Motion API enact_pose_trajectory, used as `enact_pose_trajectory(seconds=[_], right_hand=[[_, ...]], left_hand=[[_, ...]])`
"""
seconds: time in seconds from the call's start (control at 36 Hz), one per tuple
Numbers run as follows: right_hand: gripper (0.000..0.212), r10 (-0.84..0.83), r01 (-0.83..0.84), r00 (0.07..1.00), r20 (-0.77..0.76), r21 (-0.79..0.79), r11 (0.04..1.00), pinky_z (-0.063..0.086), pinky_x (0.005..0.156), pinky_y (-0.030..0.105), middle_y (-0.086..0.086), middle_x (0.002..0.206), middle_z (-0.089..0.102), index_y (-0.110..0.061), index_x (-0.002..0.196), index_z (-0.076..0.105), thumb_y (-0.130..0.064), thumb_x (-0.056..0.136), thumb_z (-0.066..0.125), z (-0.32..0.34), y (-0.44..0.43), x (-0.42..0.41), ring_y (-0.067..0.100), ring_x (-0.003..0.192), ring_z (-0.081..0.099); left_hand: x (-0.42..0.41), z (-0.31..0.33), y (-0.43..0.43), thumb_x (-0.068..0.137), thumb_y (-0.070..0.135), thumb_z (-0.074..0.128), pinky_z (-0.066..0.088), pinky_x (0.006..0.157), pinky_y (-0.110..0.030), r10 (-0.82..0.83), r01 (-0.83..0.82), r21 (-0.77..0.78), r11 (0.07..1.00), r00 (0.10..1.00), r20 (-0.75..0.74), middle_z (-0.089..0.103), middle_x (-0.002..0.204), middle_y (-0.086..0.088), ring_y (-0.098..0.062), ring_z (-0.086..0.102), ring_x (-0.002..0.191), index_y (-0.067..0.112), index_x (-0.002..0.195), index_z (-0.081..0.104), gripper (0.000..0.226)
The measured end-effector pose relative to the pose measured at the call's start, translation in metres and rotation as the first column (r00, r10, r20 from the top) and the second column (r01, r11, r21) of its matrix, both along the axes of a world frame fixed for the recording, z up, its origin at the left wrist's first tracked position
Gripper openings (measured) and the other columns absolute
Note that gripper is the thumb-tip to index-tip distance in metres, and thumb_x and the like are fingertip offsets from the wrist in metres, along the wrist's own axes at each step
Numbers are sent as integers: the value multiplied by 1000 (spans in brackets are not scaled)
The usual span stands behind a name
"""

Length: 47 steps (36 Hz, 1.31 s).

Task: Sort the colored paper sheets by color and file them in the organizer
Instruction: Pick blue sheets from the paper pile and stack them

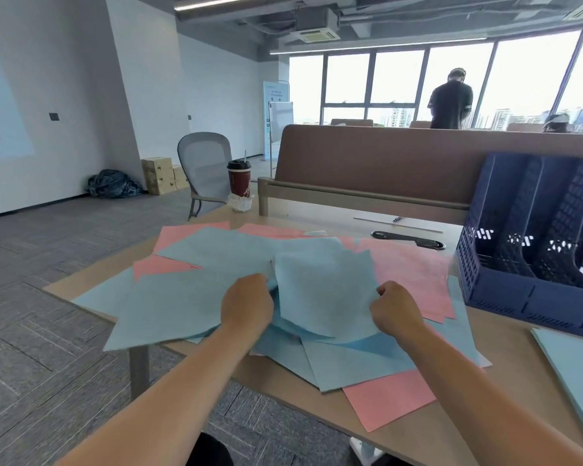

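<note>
Many sheets lie mixed in the head view, and this is the only view I have. My left hand [248,304] has its fingers curled round the left edge of a blue sheet [323,290], and my right hand [396,306] pinches the right edge of that sheet, so both hands are closed on paper and neither is free. The sheet is lifted and bends upward in the middle of the pile. Around it other blue sheets [169,307] and pink sheets [414,274] overlap in disorder on the table [505,381]. The organizer [525,297], dark blue with upright slots, stands to my right, just beside the pile. Its slots look empty, so I judge the filing has not begun.

Several things could go wrong from here. Some blue sheets hang over the left edge of the table, and if I pull the held sheet they may slide to the floor. A pink sheet could cling under the blue one and go into the wrong slot. My tight fingers may also crease the paper. A coffee cup [239,178] stands at the far corner, well apart, so I think it is a small risk.
</note>
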State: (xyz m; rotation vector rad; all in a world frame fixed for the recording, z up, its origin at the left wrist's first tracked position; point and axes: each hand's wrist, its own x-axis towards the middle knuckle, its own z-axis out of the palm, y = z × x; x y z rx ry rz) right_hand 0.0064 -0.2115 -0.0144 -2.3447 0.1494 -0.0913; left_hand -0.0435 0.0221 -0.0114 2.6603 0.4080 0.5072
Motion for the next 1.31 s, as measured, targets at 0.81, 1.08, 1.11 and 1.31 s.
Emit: enact_pose_trajectory(seconds=[0.81, 1.08, 1.11, 1.31], right_hand=[[21, 12, -13, 1000, 15, 13, 1000, 39, 55, 29, 17, 90, 68, 2, 94, 65, 3, 80, 50, 8, -7, 0, 30, 75, 60], [14, 32, -22, 998, -54, 185, 983, 40, 52, 34, 13, 61, 51, -7, 62, 57, 3, 70, 51, 10, -9, -13, 26, 53, 49], [14, 36, -22, 997, -61, 218, 976, 45, 52, 35, 15, 61, 55, -5, 63, 60, 3, 72, 51, 10, -9, -15, 28, 53, 53], [23, 40, -12, 997, -69, 364, 931, 54, 58, 41, 13, 63, 44, -9, 57, 44, 0, 77, 52, 4, -13, -13, 27, 55, 50]], left_hand=[[4, 54, -34, 100, 11, 35, 45, 78, -40, 9, 83, -257, 963, 942, 337, 66, 107, -18, -35, 59, 101, -2, 115, 62, 33], [10, 47, -63, 103, 16, 34, 45, 99, -34, -194, 258, -331, 908, 957, 214, 56, 139, -3, -24, 54, 123, 19, 137, 56, 41], [13, 43, -67, 102, 16, 34, 46, 97, -34, -207, 264, -356, 896, 959, 191, 57, 138, -4, -25, 55, 121, 19, 137, 56, 42], [30, 19, -94, 103, 18, 34, 40, 104, -31, -283, 278, -439, 854, 958, 56, 50, 145, -7, -25, 49, 129, 13, 143, 49, 42]])
